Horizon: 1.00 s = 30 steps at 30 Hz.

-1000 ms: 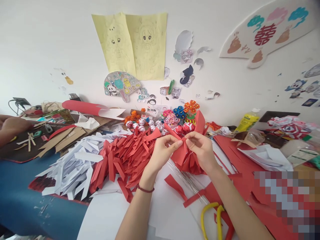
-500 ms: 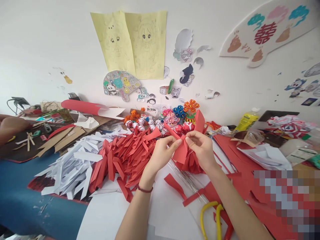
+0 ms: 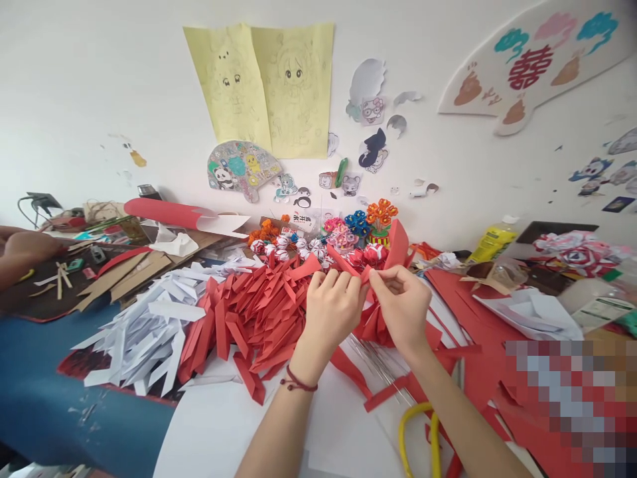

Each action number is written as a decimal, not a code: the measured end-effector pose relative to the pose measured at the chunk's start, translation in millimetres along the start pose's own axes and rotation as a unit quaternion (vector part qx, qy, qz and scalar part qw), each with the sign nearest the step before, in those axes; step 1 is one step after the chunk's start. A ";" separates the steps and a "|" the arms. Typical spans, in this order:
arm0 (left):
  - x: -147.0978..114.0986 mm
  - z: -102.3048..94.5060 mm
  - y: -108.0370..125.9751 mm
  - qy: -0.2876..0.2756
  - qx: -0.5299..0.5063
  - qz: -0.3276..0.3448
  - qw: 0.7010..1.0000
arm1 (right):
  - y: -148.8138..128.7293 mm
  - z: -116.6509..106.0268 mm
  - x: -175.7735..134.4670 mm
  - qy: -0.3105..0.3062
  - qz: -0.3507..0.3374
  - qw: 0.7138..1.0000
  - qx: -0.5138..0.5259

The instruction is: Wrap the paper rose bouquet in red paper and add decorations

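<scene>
My left hand (image 3: 332,309) and my right hand (image 3: 401,303) meet at the fingertips over the table's middle, both pinching one small red paper piece (image 3: 365,275) between them. Right below and behind the hands sits a bunched cluster of folded red paper (image 3: 374,321). A large heap of folded red paper strips (image 3: 251,305) lies just left of my left hand. Thin clear rods (image 3: 381,368) lie on the white sheet under my right wrist.
A pile of folded white paper strips (image 3: 144,325) lies left of the red heap. Yellow-handled scissors (image 3: 417,435) rest at the front. Paper flowers (image 3: 361,229) line the wall. Another person's hand (image 3: 22,249) is at the far left. Red sheets (image 3: 455,292) and boxes fill the right.
My hands have drawn closer together and my left hand has turned its back toward me, fingers curled over the red piece, which now shows far less than before.
</scene>
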<state>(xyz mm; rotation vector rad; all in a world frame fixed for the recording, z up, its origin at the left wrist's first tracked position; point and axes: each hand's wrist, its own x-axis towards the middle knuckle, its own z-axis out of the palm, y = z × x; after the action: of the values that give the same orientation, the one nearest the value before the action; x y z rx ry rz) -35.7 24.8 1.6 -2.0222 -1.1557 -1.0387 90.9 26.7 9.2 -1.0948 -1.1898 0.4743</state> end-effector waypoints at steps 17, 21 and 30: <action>-8.5 8.2 7.6 0.026 0.038 0.076 0.996 | -1.6 -3.4 1.9 0.092 0.000 0.994 -0.051; -7.0 5.8 5.8 0.046 -0.010 0.065 0.997 | 1.7 -12.0 12.7 0.108 -0.023 0.994 -0.007; 2.7 -9.4 -2.4 0.065 -0.229 -0.159 0.958 | 17.7 -21.3 27.3 -0.130 -0.042 0.989 0.059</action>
<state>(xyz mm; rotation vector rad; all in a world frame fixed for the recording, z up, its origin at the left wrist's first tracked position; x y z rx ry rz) -40.1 19.7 9.0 -2.1028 -1.2864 -1.7079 123.9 47.0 8.0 -0.8955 -1.4120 0.6281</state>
